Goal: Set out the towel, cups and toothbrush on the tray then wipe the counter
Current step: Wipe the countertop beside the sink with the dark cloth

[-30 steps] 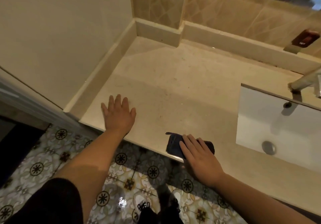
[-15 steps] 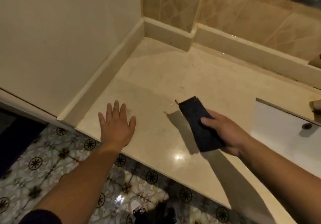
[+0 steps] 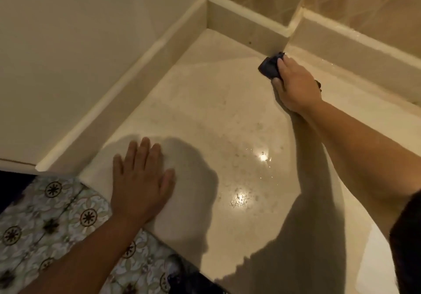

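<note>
Cloth [image 3: 268, 67]: dark navy, bunched small, pressed on the beige counter [image 3: 218, 116] at the backsplash corner [image 3: 282, 43].
Right hand [image 3: 293, 84]: fingers closed over the cloth, which pokes out past the fingertips.
Left hand [image 3: 141, 179]: flat, fingers spread, holding nothing, on the counter's near edge.

Warm, dim yellowish light from above. Two small glare spots on wet bench [image 3: 227, 120]. Broad soft shadows under left hand [image 3: 141, 179] and right arm. Wide-angle bend along wall edges. Slight motion blur overall; patterned floor [image 3: 45, 214] soft, corners dark.
</note>
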Tool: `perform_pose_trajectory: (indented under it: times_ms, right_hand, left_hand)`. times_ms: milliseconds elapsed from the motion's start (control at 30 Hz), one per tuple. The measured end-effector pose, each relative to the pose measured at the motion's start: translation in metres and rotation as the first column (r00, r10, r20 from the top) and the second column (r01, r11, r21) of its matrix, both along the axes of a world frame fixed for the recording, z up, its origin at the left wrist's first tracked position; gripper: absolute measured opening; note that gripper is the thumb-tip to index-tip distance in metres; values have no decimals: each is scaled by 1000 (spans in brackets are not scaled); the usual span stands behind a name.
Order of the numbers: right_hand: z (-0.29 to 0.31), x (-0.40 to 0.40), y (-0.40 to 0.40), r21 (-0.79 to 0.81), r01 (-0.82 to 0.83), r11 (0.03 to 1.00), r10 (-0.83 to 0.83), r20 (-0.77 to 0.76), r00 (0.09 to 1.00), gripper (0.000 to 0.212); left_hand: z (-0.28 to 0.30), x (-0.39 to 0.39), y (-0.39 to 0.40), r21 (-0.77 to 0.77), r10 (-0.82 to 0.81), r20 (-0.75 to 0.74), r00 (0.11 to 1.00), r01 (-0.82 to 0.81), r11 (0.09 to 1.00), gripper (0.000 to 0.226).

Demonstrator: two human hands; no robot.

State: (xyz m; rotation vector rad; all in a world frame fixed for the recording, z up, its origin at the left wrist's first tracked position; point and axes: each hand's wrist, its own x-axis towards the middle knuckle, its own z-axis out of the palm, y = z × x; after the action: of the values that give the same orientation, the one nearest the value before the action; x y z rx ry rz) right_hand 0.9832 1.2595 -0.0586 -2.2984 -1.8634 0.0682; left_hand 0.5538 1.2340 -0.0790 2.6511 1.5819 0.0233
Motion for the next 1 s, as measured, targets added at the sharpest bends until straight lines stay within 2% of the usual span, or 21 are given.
perform_pose_trajectory:
  times_ms: [133,267,400,633,733,800,867,900,933,967,1000]
  right_hand:
    - [-9,8,0,56,-59,997,54,84,995,41]
    - [-10,-3,-5,92,-128,988,123,53,991,31]
    - [-1,-58,-40,78,-255,964,259,-57,964,33]
    - [3,-222,-189,73,-360,930,366,-278,888,36]
    - [16,-288,-235,-6,-473,881,445,-329,833,32]
    - [23,-313,-257,-9,-467,884,408,-472,782,36]
    - [32,-328,-274,8,-312,950,220,-724,654,38]
    - [38,-332,-280,-37,-171,985,58,-854,518,36]
    - [46,-336,-284,-133,-31,991,-120,-954,273,35]
    - [52,-338,-286,-245,70,967,-240,-968,-66,34]
    - [55,-337,-287,-350,117,929,-279,-874,-397,35]
  left_hand:
    - [-3,-3,1,-1,-7,-18,1000,7,1000,69]
    - [-4,-2,0,-23,-4,-17,1000,4,1000,69]
    - [1,2,-1,-40,3,12,1000,-3,999,69]
    - [-1,-1,0,-46,-30,21,999,31,998,66]
    - [-1,-1,-1,-46,-28,21,999,29,999,68]
    - [-3,-3,1,-100,-10,26,1000,13,995,72]
    - [-6,-5,3,-106,-7,42,999,11,994,73]
    - [-7,-5,3,-105,-9,44,999,14,994,74]
    - [-7,-5,3,-106,-10,43,999,15,994,74]
    - [-7,-5,3,-107,-10,43,999,15,994,75]
    - [-8,-6,3,-107,-8,42,999,13,994,75]
